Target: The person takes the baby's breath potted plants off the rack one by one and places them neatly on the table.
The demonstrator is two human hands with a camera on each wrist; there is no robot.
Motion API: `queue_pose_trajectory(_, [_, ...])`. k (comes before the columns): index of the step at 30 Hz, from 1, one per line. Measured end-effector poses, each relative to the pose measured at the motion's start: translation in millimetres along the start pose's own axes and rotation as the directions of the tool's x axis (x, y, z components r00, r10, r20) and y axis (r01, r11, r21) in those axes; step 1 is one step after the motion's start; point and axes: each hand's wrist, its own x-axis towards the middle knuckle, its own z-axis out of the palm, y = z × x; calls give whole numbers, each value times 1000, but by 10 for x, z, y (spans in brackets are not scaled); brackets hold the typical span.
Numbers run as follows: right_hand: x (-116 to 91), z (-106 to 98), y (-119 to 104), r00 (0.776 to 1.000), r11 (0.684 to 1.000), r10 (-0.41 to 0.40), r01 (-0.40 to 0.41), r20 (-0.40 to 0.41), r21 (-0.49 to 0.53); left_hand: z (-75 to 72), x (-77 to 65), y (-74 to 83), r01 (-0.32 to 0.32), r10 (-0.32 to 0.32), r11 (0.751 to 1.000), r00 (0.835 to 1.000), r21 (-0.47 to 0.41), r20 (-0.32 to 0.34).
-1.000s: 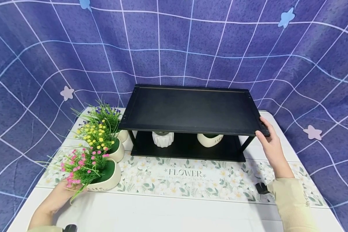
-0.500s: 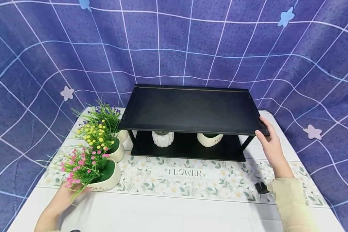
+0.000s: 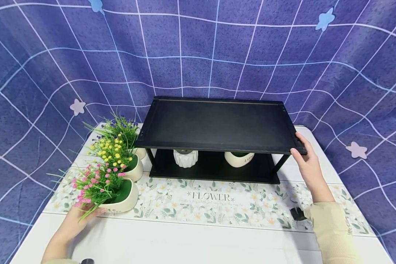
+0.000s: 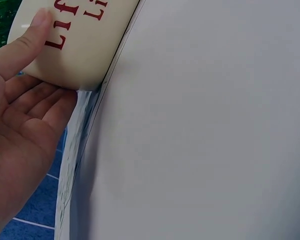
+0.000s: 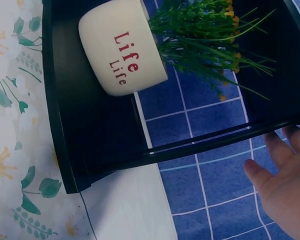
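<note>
My left hand [image 3: 76, 222] grips the end of a cream flowerpot [image 3: 128, 201] with pink artificial flowers [image 3: 97, 179], at the table's left. In the left wrist view, the thumb lies on the pot's lettered wall [image 4: 85, 55], and the other fingers curl against its lower end. My right hand [image 3: 310, 165] holds the front right corner of a black two-tier shelf [image 3: 214, 124], thumb at the front edge. On the lower tier stand a white ribbed pot [image 3: 186, 160] and a cream "Life" pot [image 3: 237, 160]. Yellow flowers show above the latter in the right wrist view.
Behind the pink flowers stand a pot with yellow flowers [image 3: 136, 171] and one with purple flowers [image 3: 127, 127]. A floral "FLOWER" strip [image 3: 211, 205] crosses the white table [image 3: 184, 238] before the shelf. A blue gridded curtain [image 3: 198, 44] hangs behind and at both sides.
My left hand has come forward and right against the pink-flowered pot. That pot and the yellow-flowered one have shifted slightly. The right hand and shelf stay put.
</note>
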Motion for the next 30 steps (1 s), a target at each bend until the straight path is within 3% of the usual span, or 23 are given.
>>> queue_pose_trajectory(10, [-10, -16, 21, 1000, 998, 8, -8, -5, -55, 61, 47, -4, 15, -14, 1000, 999, 9, -34])
queue_pose_trajectory(16, [-7, -6, 20, 1000, 1000, 2, -2, -6, -30, -52, 4, 138, 167, -167, 979, 986, 115, -10])
queue_pose_trajectory(19, [-4, -1, 19, 1000, 1000, -8, 8, -3, -1, -176, -6, 256, 217, -216, 973, 976, 82, -23])
queue_pose_trajectory(23, [-1, -2, 22, 1000, 1000, -17, 17, -3, 8, -339, 72, 383, 170, -173, 982, 984, -77, -41])
queue_pose_trajectory(26, [-1, -4, 23, 1000, 1000, -19, 19, -4, 0, -447, 190, 503, 105, -107, 981, 994, -164, -3])
queue_pose_trajectory(28, [-2, -5, 23, 1000, 1000, -18, 18, -6, -9, -505, 272, 610, 67, -65, 981, 998, -180, 18])
queue_pose_trajectory(30, [-5, -6, 23, 1000, 1000, -17, 17, -8, -21, -546, 355, 725, 38, -34, 990, 999, -133, 31])
